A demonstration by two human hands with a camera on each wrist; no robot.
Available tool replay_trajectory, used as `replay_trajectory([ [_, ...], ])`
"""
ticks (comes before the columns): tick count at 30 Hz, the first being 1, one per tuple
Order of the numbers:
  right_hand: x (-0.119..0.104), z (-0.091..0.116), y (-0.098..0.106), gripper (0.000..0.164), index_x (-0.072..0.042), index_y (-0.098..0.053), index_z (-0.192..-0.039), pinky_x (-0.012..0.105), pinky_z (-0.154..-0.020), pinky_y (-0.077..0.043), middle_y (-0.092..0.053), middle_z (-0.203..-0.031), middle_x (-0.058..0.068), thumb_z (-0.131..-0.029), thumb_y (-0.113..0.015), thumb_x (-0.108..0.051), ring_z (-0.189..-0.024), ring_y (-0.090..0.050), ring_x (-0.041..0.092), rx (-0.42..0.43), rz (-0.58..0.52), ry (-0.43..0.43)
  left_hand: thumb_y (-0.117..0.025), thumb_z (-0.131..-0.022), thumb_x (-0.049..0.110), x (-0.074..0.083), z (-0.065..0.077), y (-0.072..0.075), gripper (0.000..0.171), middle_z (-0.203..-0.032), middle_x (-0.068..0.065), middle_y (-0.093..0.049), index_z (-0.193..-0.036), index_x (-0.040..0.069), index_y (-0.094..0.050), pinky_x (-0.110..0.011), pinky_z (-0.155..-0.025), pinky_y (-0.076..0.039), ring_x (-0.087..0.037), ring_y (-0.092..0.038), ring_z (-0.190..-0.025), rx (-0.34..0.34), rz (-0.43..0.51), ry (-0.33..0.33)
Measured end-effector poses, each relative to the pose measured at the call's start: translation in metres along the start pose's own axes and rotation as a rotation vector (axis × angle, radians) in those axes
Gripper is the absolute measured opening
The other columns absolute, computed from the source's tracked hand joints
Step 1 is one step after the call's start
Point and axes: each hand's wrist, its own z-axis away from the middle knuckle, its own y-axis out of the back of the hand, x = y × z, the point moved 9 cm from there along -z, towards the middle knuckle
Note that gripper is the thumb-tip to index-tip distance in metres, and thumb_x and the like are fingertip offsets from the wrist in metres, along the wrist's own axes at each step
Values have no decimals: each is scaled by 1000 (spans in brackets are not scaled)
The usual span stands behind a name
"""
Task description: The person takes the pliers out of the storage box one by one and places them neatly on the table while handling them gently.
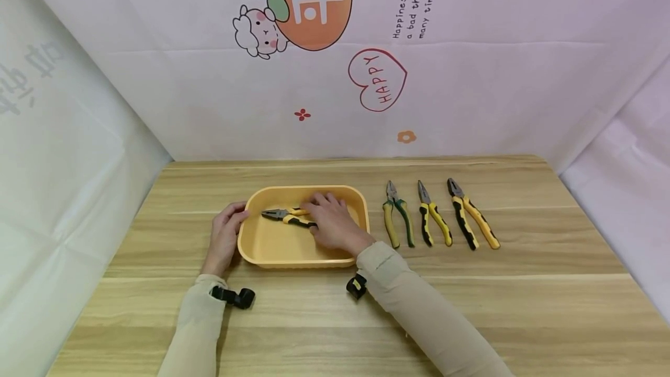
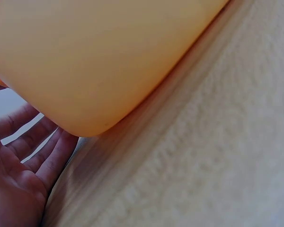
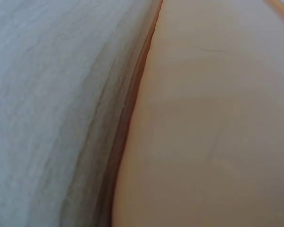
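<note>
A yellow plastic bin (image 1: 282, 256) sits on the wooden table. My left hand (image 1: 224, 236) holds its left end, thumb at the rim and fingers along the outside. In the left wrist view, the fingers of that left hand (image 2: 33, 146) lie against the bin's outer wall (image 2: 94, 61). Inside the bin are pliers (image 1: 276, 214) with a dark head pointing left and yellow-and-black handles. My right hand (image 1: 333, 223) reaches over the right rim and grips these handles, covering their ends. The right wrist view shows only the bin's outer wall (image 3: 203, 118) and the table.
Right of the bin, three pliers lie in a row, heads away from me: green-handled pliers (image 1: 388, 223), narrow-nosed yellow-and-black pliers (image 1: 425, 220) and larger yellow-and-black pliers (image 1: 458, 214). A printed white cloth (image 1: 209, 98) hangs behind the wooden table (image 1: 314, 319).
</note>
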Motion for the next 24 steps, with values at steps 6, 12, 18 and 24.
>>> replay_trajectory([
  [6, 0, 1, -1, 54, -14, -56, -144, 56, -105, -35, -48, -140, 7, -93, -69, -6, -127, -42, 31, -35, -33, -1, -52, -104, 8, -1, -1, 1, 33, -112, -9, -64, -127, -15, -58, -22, -80, -58, -13, -67, -94, 1, 6, -7],
  [12, 0, 2, -1, 56, -14, -57, -143, 60, -107, -31, -48, -139, 8, -89, -69, -3, -125, -41, 32, -56, -88, -4, -52, -103, 7, -1, 0, 0, 33, -111, -12, -64, -126, -16, -58, -23, -81, -58, -14, -67, -94, 5, 25, -12],
  [18, 4, 1, -2, 54, -14, -56, -143, 58, -106, -29, -48, -139, 10, -92, -74, -20, -126, -39, 32, -60, -109, -43, -52, -103, 7, 0, 1, 1, 33, -112, -12, -64, -126, -16, -58, -22, -81, -58, -13, -67, -95, 11, 17, -8],
  [24, 8, 1, -3, 59, -16, -57, -144, 55, -102, -29, -47, -140, 11, -91, -77, -32, -128, -38, 33, -62, -84, -103, -52, -104, 7, 0, 1, 0, 33, -118, -20, -61, -127, -15, -58, -22, -82, -57, -12, -66, -95, 11, 11, -5],
])
